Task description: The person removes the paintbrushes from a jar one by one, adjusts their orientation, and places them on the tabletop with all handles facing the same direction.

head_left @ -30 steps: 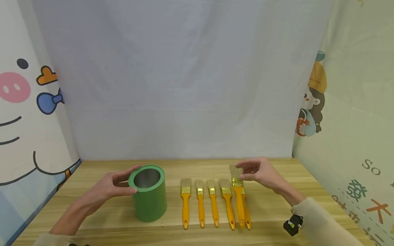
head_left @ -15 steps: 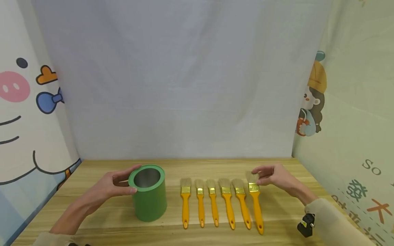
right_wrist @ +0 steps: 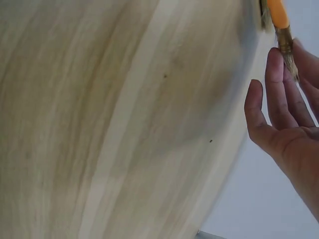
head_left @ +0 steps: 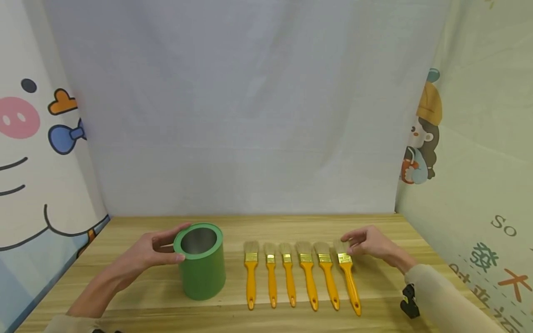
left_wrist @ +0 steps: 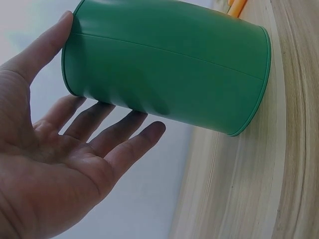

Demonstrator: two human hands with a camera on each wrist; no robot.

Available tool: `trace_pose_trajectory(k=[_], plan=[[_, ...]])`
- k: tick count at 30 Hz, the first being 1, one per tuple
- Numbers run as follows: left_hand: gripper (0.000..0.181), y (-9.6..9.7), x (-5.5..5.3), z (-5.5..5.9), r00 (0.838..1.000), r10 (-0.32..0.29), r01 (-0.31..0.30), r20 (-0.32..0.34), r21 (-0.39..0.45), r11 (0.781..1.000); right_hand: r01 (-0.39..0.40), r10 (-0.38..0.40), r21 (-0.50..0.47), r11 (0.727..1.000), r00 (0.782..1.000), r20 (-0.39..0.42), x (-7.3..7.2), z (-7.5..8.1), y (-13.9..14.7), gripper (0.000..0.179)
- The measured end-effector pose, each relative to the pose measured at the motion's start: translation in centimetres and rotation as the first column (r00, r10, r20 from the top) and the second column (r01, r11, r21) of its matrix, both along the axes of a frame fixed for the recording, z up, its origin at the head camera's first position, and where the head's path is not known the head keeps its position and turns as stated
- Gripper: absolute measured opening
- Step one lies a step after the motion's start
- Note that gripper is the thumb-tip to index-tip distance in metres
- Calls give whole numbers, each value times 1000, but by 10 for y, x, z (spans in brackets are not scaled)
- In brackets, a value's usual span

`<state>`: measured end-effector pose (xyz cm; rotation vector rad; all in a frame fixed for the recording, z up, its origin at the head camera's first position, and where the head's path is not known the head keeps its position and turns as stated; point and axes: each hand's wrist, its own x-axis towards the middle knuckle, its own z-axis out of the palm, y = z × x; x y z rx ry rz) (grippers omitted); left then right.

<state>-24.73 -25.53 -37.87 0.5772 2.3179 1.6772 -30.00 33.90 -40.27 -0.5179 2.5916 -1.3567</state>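
My left hand holds a green can near its rim, thumb on the near side and fingers round the back. The can stands upright with its top uncovered and its grey inside showing. In the left wrist view, the fingertips of the left hand lie along the can's wall. At the right end of a row of brushes, my right hand pinches a paintbrush by its bristles. The yellow handle points toward me, and the right wrist view shows the bristle tip between thumb and fingers.
Several more yellow-handled paintbrushes lie side by side between the can and the right hand, bristles away from me. The wooden table ends at a pale cloth backdrop. Printed cloths hang at left and right.
My right hand has carried the paintbrush from above a neighbouring brush to the right, then lowered it to the row's right end. The left hand and can have stayed put.
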Motion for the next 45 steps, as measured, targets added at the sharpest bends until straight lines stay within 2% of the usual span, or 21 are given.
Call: trace_pose_trajectory(k=[6, 17, 33, 45], plan=[[83, 1, 1, 0, 1000, -5, 5, -2, -2, 1000, 30, -29, 67, 997, 999, -24, 0, -4, 2, 39], [83, 1, 2, 2, 1000, -4, 4, -1, -2, 1000, 58, -54, 124, 991, 998, -39, -4, -10, 4, 37], [82, 1, 5, 1, 1000, -11, 11, 18, 0, 1000, 23, -14, 153, 988, 998, -56, -7, -12, 7, 37], [82, 2, 7, 2, 1000, -9, 9, 8, -1, 1000, -57, 68, 152, 987, 995, -68, -11, -15, 12, 38]])
